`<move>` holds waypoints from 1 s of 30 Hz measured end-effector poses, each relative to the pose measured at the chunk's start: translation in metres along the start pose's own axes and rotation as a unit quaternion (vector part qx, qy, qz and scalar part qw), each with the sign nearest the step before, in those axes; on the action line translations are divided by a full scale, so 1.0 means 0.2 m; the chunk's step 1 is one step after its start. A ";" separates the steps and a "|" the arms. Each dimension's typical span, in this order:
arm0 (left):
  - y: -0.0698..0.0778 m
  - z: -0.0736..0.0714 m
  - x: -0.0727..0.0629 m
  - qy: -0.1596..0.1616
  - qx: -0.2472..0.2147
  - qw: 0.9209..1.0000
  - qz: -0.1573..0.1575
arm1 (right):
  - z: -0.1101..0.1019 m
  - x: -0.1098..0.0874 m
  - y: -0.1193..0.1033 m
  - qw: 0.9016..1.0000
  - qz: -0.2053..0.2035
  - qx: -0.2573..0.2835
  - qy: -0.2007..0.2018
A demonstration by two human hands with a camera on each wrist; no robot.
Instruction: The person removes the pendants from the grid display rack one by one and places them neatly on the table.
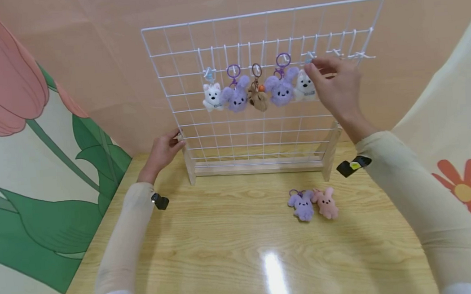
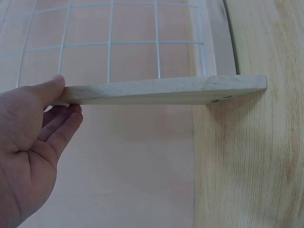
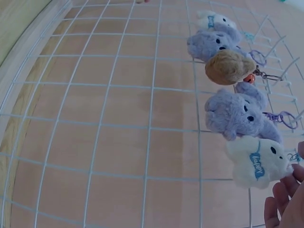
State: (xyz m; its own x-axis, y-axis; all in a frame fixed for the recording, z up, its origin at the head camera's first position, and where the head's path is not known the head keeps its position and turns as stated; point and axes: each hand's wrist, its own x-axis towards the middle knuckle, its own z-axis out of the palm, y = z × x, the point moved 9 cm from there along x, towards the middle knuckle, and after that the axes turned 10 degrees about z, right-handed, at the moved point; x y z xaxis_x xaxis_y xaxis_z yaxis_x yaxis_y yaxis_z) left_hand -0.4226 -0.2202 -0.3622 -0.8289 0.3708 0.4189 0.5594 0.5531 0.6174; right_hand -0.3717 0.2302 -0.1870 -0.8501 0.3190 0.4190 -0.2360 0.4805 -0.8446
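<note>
My left hand [image 1: 164, 151] pinches the upper end of the rack's wooden side post [image 2: 166, 88], thumb on one side and fingertips on the other. High on the white wire grid rack [image 1: 226, 134], my right hand [image 1: 338, 84] pinches the top of a white dog plush keychain [image 1: 305, 87] at its light-blue clasp, right by a hook. The right wrist view shows the fingers beside the dog's head, with a blue bow on its body. To its left hang a purple bunny keychain [image 1: 281, 92], a brown plush keychain [image 1: 258, 98], a second purple bunny [image 1: 236, 97] and another white dog [image 1: 213, 97].
On the wooden table [image 1: 209, 247] in front of the rack lie a purple bunny keychain [image 1: 304, 206] and a pink bunny keychain [image 1: 326, 203], side by side. Further hooks [image 1: 361, 55] stick out at the rack's right end. A peach backdrop [image 1: 92, 48] stands behind it.
</note>
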 end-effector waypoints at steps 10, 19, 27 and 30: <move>-0.01 0.00 0.00 0.000 -0.003 1.000 -0.002 | 0.01 0.03 0.02 1.000 0.016 0.008 0.005; -0.01 0.00 0.00 -0.001 0.001 1.000 -0.006 | -0.01 0.02 0.02 0.999 0.024 0.026 0.020; -0.01 0.01 -0.01 -0.003 -0.003 1.000 -0.014 | -0.02 0.00 0.01 0.999 0.011 0.036 0.030; -0.01 0.00 -0.01 -0.003 -0.005 1.000 -0.014 | -0.02 -0.01 0.00 0.999 0.007 0.038 0.033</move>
State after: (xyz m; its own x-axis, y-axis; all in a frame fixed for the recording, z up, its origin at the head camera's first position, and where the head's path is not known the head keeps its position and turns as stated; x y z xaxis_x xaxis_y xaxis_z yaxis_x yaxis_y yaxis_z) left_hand -0.4223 -0.2215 -0.3651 -0.8440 0.3603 0.3973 0.5363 0.5565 0.6346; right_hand -0.3679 0.2335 -0.1864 -0.8211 0.3793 0.4266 -0.2616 0.4142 -0.8718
